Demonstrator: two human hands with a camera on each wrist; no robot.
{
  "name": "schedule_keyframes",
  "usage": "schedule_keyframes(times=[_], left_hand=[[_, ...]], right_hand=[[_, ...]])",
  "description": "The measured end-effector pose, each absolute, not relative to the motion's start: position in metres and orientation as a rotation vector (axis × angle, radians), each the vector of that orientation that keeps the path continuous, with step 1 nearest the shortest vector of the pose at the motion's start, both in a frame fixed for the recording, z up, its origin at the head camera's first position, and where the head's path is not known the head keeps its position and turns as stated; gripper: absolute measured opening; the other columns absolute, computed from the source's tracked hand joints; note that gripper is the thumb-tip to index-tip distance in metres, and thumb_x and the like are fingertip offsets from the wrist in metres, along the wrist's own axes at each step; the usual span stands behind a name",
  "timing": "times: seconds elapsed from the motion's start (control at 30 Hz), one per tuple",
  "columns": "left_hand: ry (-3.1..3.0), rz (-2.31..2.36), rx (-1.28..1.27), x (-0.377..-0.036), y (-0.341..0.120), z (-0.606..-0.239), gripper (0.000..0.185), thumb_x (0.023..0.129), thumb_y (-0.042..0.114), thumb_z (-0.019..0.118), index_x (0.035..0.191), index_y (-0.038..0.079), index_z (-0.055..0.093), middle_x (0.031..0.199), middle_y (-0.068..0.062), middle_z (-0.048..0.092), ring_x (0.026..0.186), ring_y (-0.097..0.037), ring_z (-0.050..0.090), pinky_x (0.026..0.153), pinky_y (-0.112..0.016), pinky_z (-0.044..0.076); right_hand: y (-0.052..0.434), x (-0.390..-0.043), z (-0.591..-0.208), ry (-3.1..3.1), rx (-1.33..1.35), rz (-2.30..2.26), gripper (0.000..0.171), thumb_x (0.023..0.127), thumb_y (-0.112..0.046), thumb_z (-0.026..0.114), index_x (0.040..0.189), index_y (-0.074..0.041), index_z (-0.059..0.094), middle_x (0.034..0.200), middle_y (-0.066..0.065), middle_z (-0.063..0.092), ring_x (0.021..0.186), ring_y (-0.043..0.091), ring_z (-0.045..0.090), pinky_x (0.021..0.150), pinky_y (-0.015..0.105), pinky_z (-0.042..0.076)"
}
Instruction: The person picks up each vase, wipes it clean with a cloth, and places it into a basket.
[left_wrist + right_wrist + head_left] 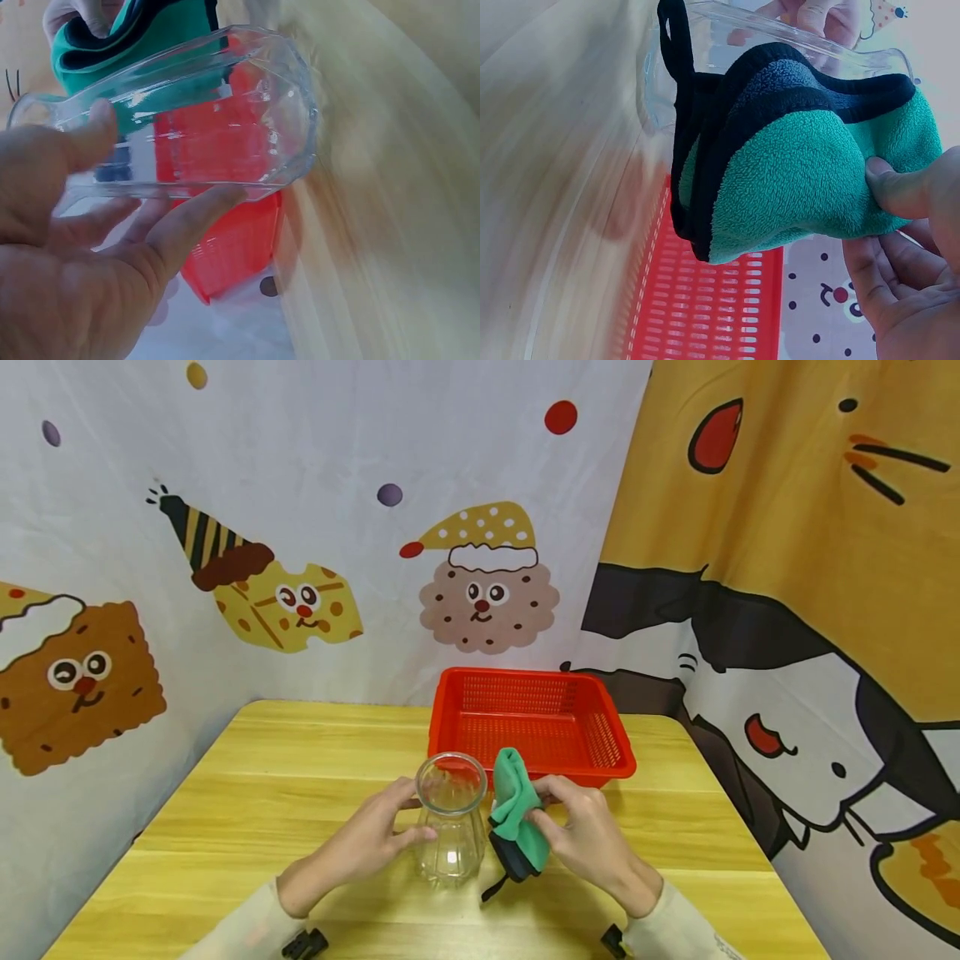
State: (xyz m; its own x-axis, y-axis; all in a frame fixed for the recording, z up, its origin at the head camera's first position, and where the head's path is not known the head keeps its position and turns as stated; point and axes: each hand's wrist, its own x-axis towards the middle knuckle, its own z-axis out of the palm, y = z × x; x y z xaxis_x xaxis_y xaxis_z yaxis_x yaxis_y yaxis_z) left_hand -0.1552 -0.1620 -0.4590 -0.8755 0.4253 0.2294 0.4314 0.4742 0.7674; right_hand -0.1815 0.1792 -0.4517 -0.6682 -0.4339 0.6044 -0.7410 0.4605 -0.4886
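Observation:
A clear glass vase (450, 847) with a rounded rim and faceted sides stands upright near the middle of the table. My left hand (367, 839) grips it from the left, thumb on the near side and fingers behind, as the left wrist view also shows around the glass (225, 142). Just right of it, my right hand (588, 831) pinches a folded green towel (517, 810) with dark edging and a hanging loop. In the right wrist view the thumb presses on the terry towel (787, 172), whose inner side looks blue-grey.
Behind both hands a red plastic basket (525, 727) with perforated walls sits at the back of the wooden table (300, 760). A curtain (300, 485) with cartoon figures hangs behind and around the table.

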Motion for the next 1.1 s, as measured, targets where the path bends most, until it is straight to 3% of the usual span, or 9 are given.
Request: schedule_keyframes(times=[0.17,0.3,0.67,0.9,1.1], left_hand=[[-2.715,-1.614,-0.652,-0.152,-0.158,-0.461,0.08,0.104,0.028,0.092,0.171,0.016,0.051,0.168,-0.021,0.062,0.149,-0.06,0.064,0.108,-0.053,0.073],[-2.675,-1.624,-0.652,-0.152,-0.155,-0.464,0.079,0.103,0.028,0.093,0.17,0.02,0.051,0.169,-0.02,0.061,0.149,-0.061,0.064,0.102,-0.045,0.075],[-2.627,-1.604,-0.788,-0.155,-0.158,-0.462,0.079,0.107,0.023,0.088,0.175,0.014,0.05,0.169,-0.025,0.062,0.143,-0.06,0.069,0.1,-0.041,0.075],[-2.624,-1.612,-0.835,-0.157,-0.16,-0.46,0.08,0.107,0.021,0.087,0.176,0.01,0.048,0.168,-0.025,0.064,0.144,-0.06,0.07,0.102,-0.042,0.074],[-2.62,-1.644,-0.847,-0.156,-0.161,-0.46,0.081,0.108,0.02,0.086,0.177,0.011,0.046,0.166,-0.028,0.064,0.143,-0.06,0.07,0.102,-0.039,0.074]], right_hand=[[0.173,-0.183,-0.45,-2.336,1.017,1.084,0.035,0.092,0.009,0.093,0.121,-0.009,0.082,0.111,0.0,0.087,0.094,0.007,0.081,0.08,0.03,0.075],[0.166,-0.186,-0.449,-2.338,1.028,1.109,0.036,0.094,0.008,0.092,0.124,-0.009,0.082,0.113,0.001,0.087,0.095,0.007,0.081,0.082,0.029,0.074],[0.155,-0.194,-0.447,-2.368,1.057,1.176,0.043,0.098,0.008,0.089,0.139,-0.005,0.08,0.124,0.005,0.088,0.102,0.011,0.084,0.09,0.035,0.076],[0.152,-0.197,-0.447,-2.386,1.125,1.263,0.038,0.101,0.007,0.086,0.136,-0.007,0.082,0.124,0.003,0.085,0.104,0.014,0.084,0.093,0.03,0.076],[0.148,-0.199,-0.453,-2.345,1.173,1.219,0.031,0.1,0.007,0.087,0.128,-0.008,0.086,0.124,0.008,0.084,0.101,0.014,0.085,0.087,0.024,0.075]])
